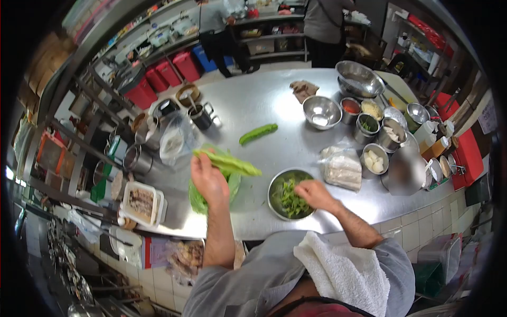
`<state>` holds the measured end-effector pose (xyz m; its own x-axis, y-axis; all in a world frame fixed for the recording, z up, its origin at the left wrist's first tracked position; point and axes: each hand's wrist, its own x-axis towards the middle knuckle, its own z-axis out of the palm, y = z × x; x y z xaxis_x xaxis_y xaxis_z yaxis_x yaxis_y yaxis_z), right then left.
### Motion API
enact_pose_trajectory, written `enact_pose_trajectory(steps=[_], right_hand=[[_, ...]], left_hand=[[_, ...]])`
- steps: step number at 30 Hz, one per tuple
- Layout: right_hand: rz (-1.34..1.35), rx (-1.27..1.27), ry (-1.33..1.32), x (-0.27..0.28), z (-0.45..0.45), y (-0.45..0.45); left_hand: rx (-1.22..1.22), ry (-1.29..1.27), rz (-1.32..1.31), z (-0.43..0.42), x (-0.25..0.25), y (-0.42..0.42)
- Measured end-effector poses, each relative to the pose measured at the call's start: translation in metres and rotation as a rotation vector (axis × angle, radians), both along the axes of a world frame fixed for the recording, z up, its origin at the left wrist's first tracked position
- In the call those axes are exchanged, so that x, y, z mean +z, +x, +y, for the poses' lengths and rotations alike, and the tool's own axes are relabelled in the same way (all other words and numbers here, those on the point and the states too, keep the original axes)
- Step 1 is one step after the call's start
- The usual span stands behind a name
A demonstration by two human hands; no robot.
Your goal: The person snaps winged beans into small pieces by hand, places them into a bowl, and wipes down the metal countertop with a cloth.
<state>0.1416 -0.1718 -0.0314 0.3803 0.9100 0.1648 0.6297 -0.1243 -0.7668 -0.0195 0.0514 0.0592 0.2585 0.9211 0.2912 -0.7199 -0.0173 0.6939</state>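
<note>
My left hand (210,179) is closed on a long, pale green lettuce leaf (235,164), held above the steel table. Beneath that hand lies a clear bag of green leaves (197,198), partly hidden by it. To the right stands a steel bowl (271,203) with torn leafy greens (288,201) inside. My right hand (316,194) reaches over the bowl's right rim, fingers closed and pinching some of the greens. A second long green leaf (258,133) rests on the table beyond both hands.
A wrapped white stack (341,170) and a steel pot of peeled white pieces (374,159) stand right of the bowl. An upright steel bowl (322,112) sits farther back. At left are a plastic bag (177,138) and a white tub (141,203). Two people stand across the table.
</note>
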Motion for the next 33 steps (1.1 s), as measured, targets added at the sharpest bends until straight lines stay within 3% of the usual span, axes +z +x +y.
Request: enact_pose_trajectory(steps=[2, 6, 8, 12, 14, 15, 17, 21, 25, 27, 30, 31, 33], right_hand=[[-0.084, -0.074, -0.152, 0.012, -0.010, 0.005], [-0.187, -0.078, -0.212, 0.007, -0.019, 0.005], [-0.286, -0.064, -0.400, 0.008, -0.021, 0.004], [-0.368, 0.020, -0.433, 0.012, -0.019, 0.001], [-0.226, 0.037, -0.137, 0.034, -0.004, -0.009], [-0.225, 0.031, -0.140, 0.042, 0.005, -0.016], [-0.192, -0.026, 0.106, 0.055, 0.022, -0.026], [-0.237, 0.041, 0.080, 0.055, 0.036, -0.026], [-0.240, 0.006, 0.132, 0.037, 0.024, -0.014], [-0.259, 0.005, -0.048, 0.037, 0.016, -0.003], [-0.297, 0.064, -0.120, 0.050, 0.007, 0.003], [-0.298, 0.063, -0.118, 0.054, 0.005, 0.004], [-0.348, 0.125, -0.193, 0.064, 0.002, 0.005]], left_hand=[[0.059, 0.024, -0.034, 0.015, 0.008, -0.009], [0.090, 0.037, -0.091, 0.028, 0.003, -0.014], [0.106, 0.033, -0.112, 0.030, 0.004, -0.013], [0.100, 0.010, -0.094, 0.024, 0.000, -0.011], [0.050, -0.004, -0.072, 0.014, -0.010, -0.003], [0.044, -0.006, -0.071, 0.006, -0.016, 0.001], [-0.035, -0.054, -0.038, -0.010, -0.024, 0.012], [-0.142, -0.051, -0.047, -0.037, -0.039, 0.021], [-0.141, -0.141, 0.122, -0.043, -0.048, 0.015], [0.445, 0.649, 0.720, -0.055, -0.040, 0.012], [0.191, 1.420, 1.051, -0.073, -0.021, 0.008], [0.192, 1.422, 1.050, -0.077, -0.027, 0.012], [-0.215, 1.378, 1.004, -0.079, -0.041, 0.022]])
